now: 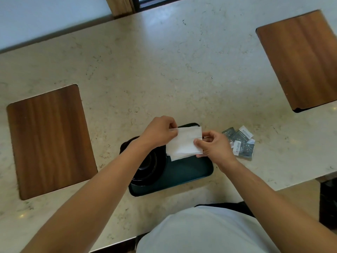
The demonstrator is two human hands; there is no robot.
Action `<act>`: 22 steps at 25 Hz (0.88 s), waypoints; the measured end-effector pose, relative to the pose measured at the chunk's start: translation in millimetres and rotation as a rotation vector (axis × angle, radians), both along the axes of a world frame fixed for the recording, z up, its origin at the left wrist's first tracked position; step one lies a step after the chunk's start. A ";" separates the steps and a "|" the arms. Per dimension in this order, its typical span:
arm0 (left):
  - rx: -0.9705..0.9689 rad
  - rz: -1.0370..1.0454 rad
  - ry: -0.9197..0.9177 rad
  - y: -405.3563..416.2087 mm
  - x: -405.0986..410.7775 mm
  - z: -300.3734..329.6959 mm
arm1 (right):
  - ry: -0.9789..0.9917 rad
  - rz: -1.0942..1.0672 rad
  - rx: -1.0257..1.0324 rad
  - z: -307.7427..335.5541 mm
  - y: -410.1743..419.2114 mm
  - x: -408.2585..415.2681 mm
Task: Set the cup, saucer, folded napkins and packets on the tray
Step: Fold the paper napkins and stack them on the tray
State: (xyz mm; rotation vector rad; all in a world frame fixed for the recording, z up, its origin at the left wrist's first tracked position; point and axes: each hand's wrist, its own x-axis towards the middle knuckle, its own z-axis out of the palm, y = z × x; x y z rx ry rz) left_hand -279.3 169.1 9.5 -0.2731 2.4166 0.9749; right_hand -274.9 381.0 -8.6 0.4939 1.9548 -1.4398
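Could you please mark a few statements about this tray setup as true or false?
1. Both hands hold the white napkin above the tray. True.
2. The packets lie on the tray. False: they lie on the counter, right of the tray.
3. The black cup and saucer sit at the tray's left end. True.
4. The right hand is picking up a packet. False: it pinches the napkin's right edge; the left hand pinches its left edge.
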 end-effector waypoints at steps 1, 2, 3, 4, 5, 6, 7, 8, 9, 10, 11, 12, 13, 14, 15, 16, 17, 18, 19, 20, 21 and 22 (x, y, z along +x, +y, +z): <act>-0.035 -0.034 0.004 1.0 1.0 -1.7 | 0.021 0.017 0.028 -1.5 -0.4 1.4; -0.073 -0.070 0.007 2.4 2.2 -3.0 | 0.047 0.034 0.063 -2.6 -0.7 2.3; -0.111 -0.102 0.010 3.8 3.3 -3.9 | 0.073 0.052 0.103 -3.9 -1.2 2.2; -0.142 -0.122 0.015 4.9 4.8 -4.7 | 0.095 0.068 0.146 -5.1 -1.6 2.1; -0.166 -0.130 0.025 5.5 5.9 -5.7 | 0.115 0.082 0.190 -6.5 -1.8 1.6; -0.188 -0.132 0.036 5.5 6.5 -7.0 | 0.135 0.098 0.235 -8.0 -1.8 0.9; -0.212 -0.139 0.043 5.5 7.0 -8.4 | 0.159 0.119 0.280 -9.4 -1.6 0.4; -0.242 -0.156 0.050 6.1 7.3 -9.7 | 0.189 0.147 0.325 -10.4 -1.4 -0.6; -0.277 -0.186 0.059 7.2 7.8 -11.0 | 0.221 0.180 0.368 -11.4 -1.3 -1.2; -0.316 -0.217 0.072 8.6 8.3 -12.0 | 0.252 0.211 0.405 -11.9 -1.1 -1.9; -0.353 -0.244 0.084 9.8 8.6 -13.0 | 0.281 0.238 0.433 -12.7 -1.4 -2.7; -0.386 -0.264 0.092 10.5 9.4 -13.7 | 0.309 0.259 0.453 -13.0 -1.7 -2.9; -0.411 -0.277 0.099 11.0 9.9 -14.3 | 0.339 0.279 0.472 -13.2 -2.1 -3.0; -0.432 -0.288 0.104 11.3 9.9 -14.6 | 0.373 0.303 0.494 -13.0 -2.6 -2.9; -0.455 -0.299 0.107 11.4 9.6 -14.5 | 0.410 0.331 0.517 -13.1 -3.0 -2.8; -0.484 -0.314 0.114 11.6 9.5 -14.2 | 0.445 0.356 0.537 -13.2 -3.6 -2.8; -0.521 -0.331 0.133 12.2 9.9 -13.9 | 0.470 0.371 0.549 -13.4 -3.6 -2.8; -0.560 -0.349 0.159 13.2 10.4 -12.7 | 0.485 0.381 0.553 -13.5 -3.7 -3.0; -0.596 -0.365 0.180 14.0 11.0 -10.7 | 0.494 0.389 0.553 -13.7 -3.8 -3.0; -0.623 -0.374 0.190 14.6 11.1 -8.7 | 0.504 0.397 0.551 -14.2 -3.4 -3.2; -0.640 -0.378 0.189 14.5 11.2 -7.5 | 0.513 0.404 0.548 -15.1 -3.4 -3.4; -0.649 -0.378 0.181 14.0 11.6 -7.0 | 0.521 0.410 0.545 -15.8 -3.0 -3.3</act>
